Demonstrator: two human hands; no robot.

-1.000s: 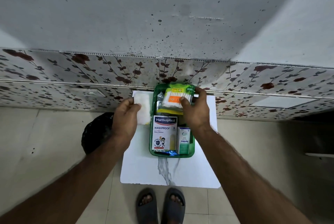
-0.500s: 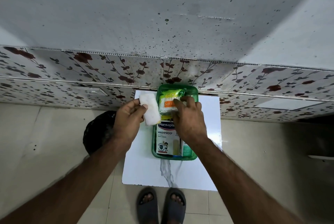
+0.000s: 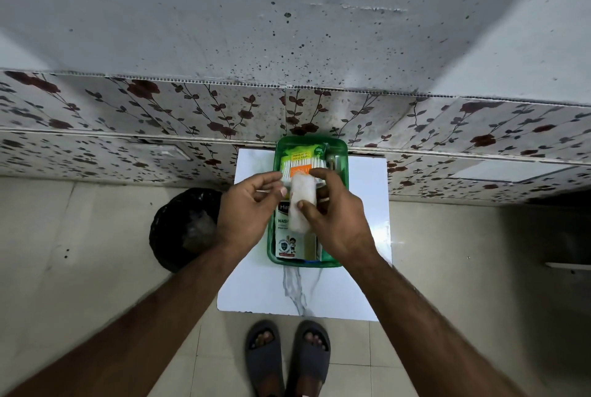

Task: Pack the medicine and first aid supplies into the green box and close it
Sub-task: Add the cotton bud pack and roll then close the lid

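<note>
The green box [image 3: 341,153] stands open on a small white table [image 3: 358,236], against the wall. Inside lie a green and orange pack of cotton swabs [image 3: 300,158] at the far end and a white and blue Hansaplast plaster box [image 3: 286,236] at the near end. A white wrapped gauze roll [image 3: 300,204] hangs lengthwise just over the box's middle, and my right hand [image 3: 339,220] pinches it between thumb and fingers. My left hand [image 3: 248,207] is beside the roll's left edge, fingers apart, with a small gap to it. My right hand hides the box's right side.
A black bin with a bag [image 3: 184,228] sits on the tiled floor left of the table. A floral-panelled wall [image 3: 160,108] rises right behind the box. My feet in dark sandals [image 3: 287,355] stand at the table's near edge.
The gauze roll passed from my left hand to my right and moved right, from beside the box to over its middle. My right hand left the cotton swab pack.
</note>
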